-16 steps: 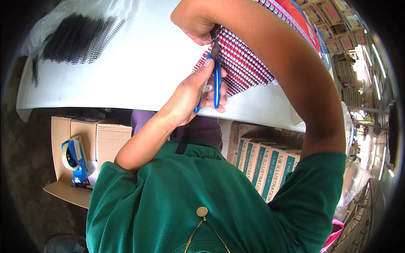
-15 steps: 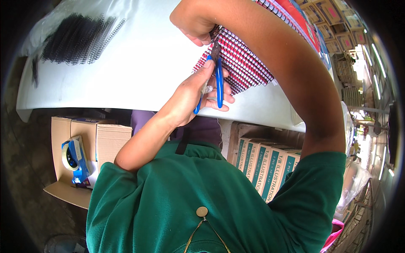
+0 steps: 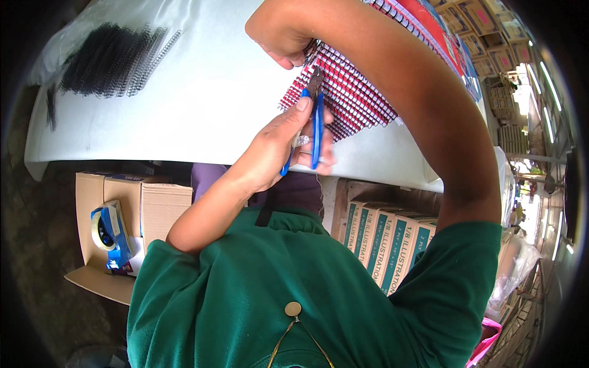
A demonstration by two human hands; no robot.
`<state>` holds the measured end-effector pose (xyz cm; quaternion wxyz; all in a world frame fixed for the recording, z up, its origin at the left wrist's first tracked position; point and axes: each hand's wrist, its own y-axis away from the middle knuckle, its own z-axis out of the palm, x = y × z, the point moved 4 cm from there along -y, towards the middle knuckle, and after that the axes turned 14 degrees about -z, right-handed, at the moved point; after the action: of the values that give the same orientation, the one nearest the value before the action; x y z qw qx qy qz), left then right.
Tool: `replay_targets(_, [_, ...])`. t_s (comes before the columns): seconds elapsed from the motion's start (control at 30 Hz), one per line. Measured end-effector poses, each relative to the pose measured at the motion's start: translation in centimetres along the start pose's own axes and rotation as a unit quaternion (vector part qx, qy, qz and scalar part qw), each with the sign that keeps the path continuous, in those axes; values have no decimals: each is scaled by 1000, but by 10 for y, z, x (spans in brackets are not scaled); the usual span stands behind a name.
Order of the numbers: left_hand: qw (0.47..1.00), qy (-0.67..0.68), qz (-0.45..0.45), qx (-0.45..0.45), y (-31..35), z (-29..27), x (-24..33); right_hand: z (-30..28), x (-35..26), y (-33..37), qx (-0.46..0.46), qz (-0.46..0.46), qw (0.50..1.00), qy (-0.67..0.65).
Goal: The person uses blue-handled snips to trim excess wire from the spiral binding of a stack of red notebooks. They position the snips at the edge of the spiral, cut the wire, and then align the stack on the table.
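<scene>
My left hand [image 3: 279, 144] is closed around pliers with blue handles [image 3: 318, 132], thumb along one handle and the blurred fingers around the other. Their dark jaws [image 3: 316, 80] point away from me, over a stack of spiral-bound notebooks [image 3: 353, 92] with red and white edges and dark coils. My right arm reaches across above the stack. At the stack's far left corner, my right hand [image 3: 279, 40] has its fingers curled in by the dark coil ends. What those fingers grip is hidden.
On the white table [image 3: 208, 104] lies a pile of loose black spiral coils [image 3: 110, 61] at the left. More bound books [image 3: 423, 24] are at the far right. Below the table stand an open cardboard box [image 3: 165, 205] with a blue tape dispenser [image 3: 113, 233], and several upright cartons [image 3: 383, 245].
The pliers and my left hand have drawn slightly back toward me, away from the coil ends. My right hand stays at the same corner.
</scene>
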<state>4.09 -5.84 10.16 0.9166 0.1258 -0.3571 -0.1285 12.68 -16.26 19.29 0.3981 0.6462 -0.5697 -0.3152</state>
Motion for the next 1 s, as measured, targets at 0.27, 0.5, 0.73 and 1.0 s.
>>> replay_targets(0.27, [928, 179, 45, -324, -25, -20, 1, 1, 5, 0, -146, 110, 982, -45])
replay_targets(0.5, [997, 11, 40, -62, -4, 6, 8, -1, 3, 12, -109, 79, 991, 5])
replay_targets(0.73, [994, 48, 26, -94, -5, 3, 8, -1, -5, 11, -97, 42, 994, 28])
replay_targets(1.0, [994, 52, 41, -82, -9, 6, 13, -5, -4, 22, -99, 92, 991, -23])
